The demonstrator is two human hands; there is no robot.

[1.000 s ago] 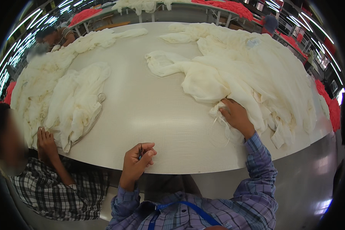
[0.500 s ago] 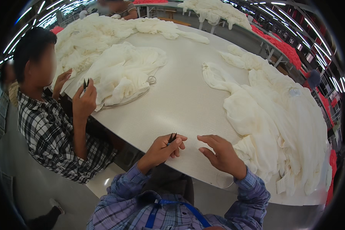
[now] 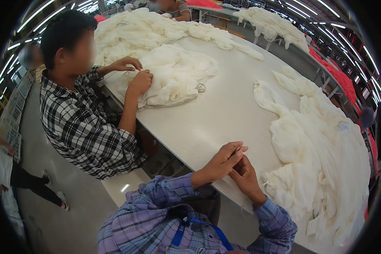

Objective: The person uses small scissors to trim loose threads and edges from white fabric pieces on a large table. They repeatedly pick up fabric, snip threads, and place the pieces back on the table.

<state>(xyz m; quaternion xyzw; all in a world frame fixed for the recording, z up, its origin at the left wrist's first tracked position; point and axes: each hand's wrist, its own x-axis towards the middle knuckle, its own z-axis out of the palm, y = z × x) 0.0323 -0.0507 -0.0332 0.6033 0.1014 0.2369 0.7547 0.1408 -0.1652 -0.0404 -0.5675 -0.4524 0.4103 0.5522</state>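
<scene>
Above the near edge of the pale table [image 3: 190,131], my two hands are together. Closed in my left hand [image 3: 219,164] is a pair of small black thread snips [image 3: 237,150]; only a dark bit shows between the fingers. My right hand [image 3: 246,181] meets its fingertips from below, fingers bent and pressed together. What those fingers hold, if anything, is too small to make out. Just right of my hands lies a long heap of cream-white cloth garments [image 3: 313,156], loosely spread, with a loose thread at its near edge.
At my left a co-worker in a checked shirt [image 3: 82,127] has both hands at another white garment [image 3: 178,76] with a drawstring. More white cloth [image 3: 135,31] is heaped along the far left. Red cloth [image 3: 336,78] covers a table beyond. A person walks at far left.
My hands have come together from being apart, and the right fingers have closed. The view has swung left. The co-worker's hands have gone from raised with snips down to the cloth.
</scene>
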